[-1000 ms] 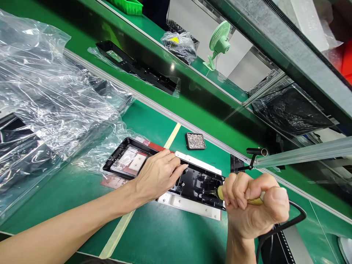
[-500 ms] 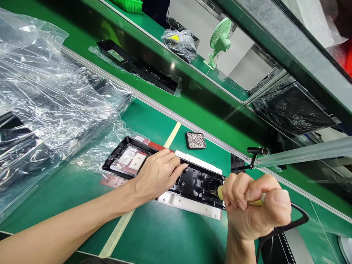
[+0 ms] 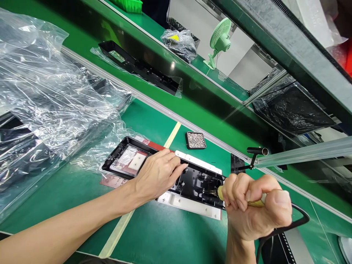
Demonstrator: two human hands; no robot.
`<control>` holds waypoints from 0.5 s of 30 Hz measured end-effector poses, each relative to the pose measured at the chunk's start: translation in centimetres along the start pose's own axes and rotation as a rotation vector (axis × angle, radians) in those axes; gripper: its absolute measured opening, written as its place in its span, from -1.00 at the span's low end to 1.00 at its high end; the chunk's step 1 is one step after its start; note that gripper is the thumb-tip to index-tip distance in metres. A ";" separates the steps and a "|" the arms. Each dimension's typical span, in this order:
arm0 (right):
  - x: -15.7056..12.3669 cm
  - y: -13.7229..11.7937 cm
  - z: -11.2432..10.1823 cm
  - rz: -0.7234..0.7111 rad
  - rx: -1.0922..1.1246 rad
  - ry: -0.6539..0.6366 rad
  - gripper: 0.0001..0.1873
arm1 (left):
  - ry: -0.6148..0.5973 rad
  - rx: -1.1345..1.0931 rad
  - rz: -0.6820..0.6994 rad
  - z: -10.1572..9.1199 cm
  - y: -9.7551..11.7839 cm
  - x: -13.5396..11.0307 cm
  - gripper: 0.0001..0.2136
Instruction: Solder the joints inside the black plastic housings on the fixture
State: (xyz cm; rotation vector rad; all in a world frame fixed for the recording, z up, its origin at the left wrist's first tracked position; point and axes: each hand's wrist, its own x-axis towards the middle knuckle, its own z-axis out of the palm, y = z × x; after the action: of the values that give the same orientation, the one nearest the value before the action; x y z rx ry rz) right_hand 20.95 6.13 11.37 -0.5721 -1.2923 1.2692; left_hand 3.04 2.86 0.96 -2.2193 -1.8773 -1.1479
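A long black plastic housing [image 3: 189,181] with a rectangular window at its left end lies in a white fixture [image 3: 189,207] on the bench. My left hand [image 3: 159,170] is closed over the housing's middle, fingers curled towards the far edge and thumb along its inside. In my right fist [image 3: 255,201] is a corded soldering iron [image 3: 220,193] with a yellow handle. It points down and left into the right part of the housing; its tip is hard to make out among the dark ribs. Small metal inserts [image 3: 183,183] show in the housing floor.
A small black tray [image 3: 195,140] of tiny metal pieces stands beyond the fixture. Clear plastic bags [image 3: 55,99] cover the left. Another black housing [image 3: 140,69] lies on the green conveyor belt [image 3: 203,106] behind a metal rail. A black tube holder [image 3: 257,151] sits at right.
The other housing on the belt has shifted slightly to the right. Both hands, the soldering iron and the housing in the fixture look almost unchanged.
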 end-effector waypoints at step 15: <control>0.0 0.2 0.0 -0.010 0.000 0.013 -0.64 | 0.003 0.010 0.011 0.0 -0.1 0.0 -0.69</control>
State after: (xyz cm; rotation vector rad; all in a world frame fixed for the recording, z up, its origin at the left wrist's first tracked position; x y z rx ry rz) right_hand 20.87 6.15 11.23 -0.5728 -1.2828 1.2555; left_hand 3.01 2.88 0.91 -2.2194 -1.8630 -1.1370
